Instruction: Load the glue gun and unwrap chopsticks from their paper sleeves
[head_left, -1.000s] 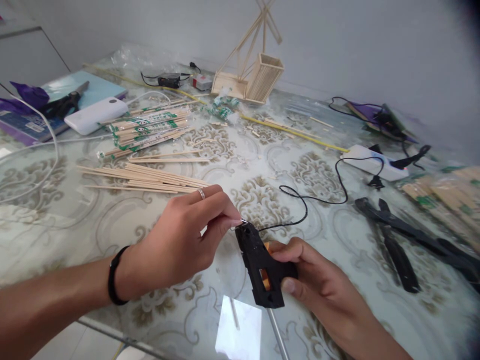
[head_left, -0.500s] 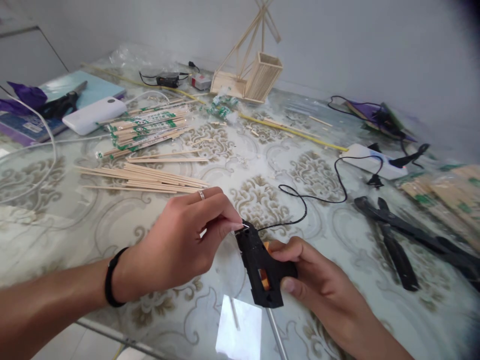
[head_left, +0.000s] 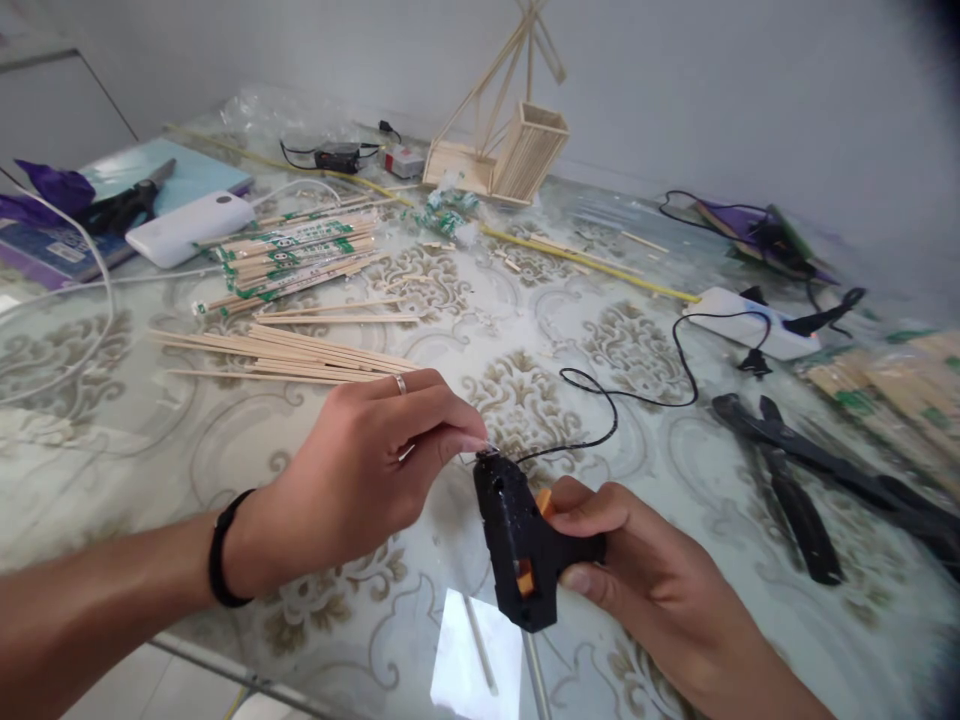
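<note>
Black with an orange trigger (head_left: 545, 503), the glue gun (head_left: 508, 530) is held over the near part of the glossy, patterned worktop (head_left: 180, 450), its nozzle end pointing away from you. Your right hand (head_left: 645, 570) has its grip wrapped on the handle. Below the gun's rear end, a pale rod (head_left: 535, 675) extends towards you. Your left hand (head_left: 367, 460), with a black band (head_left: 223, 550) at the wrist, works at the nozzle end; its grip is narrow, thumb and finger pinching a thin shiny piece (head_left: 490, 449).

To your right lies a black pliers-like tool (head_left: 787, 440). Beyond your left hand, loose wooden sticks (head_left: 322, 352) lie in a rough heap, partly behind your knuckles. A black cable (head_left: 600, 390) loops from the gun across to a white power strip (head_left: 750, 322).

Further off on your left, observe wrapped stick bundles (head_left: 292, 255) beside a white device (head_left: 191, 228), and dark scissors (head_left: 127, 208). Near the wall stands a wooden stick structure (head_left: 529, 155), with a box-like section and slanting poles.
</note>
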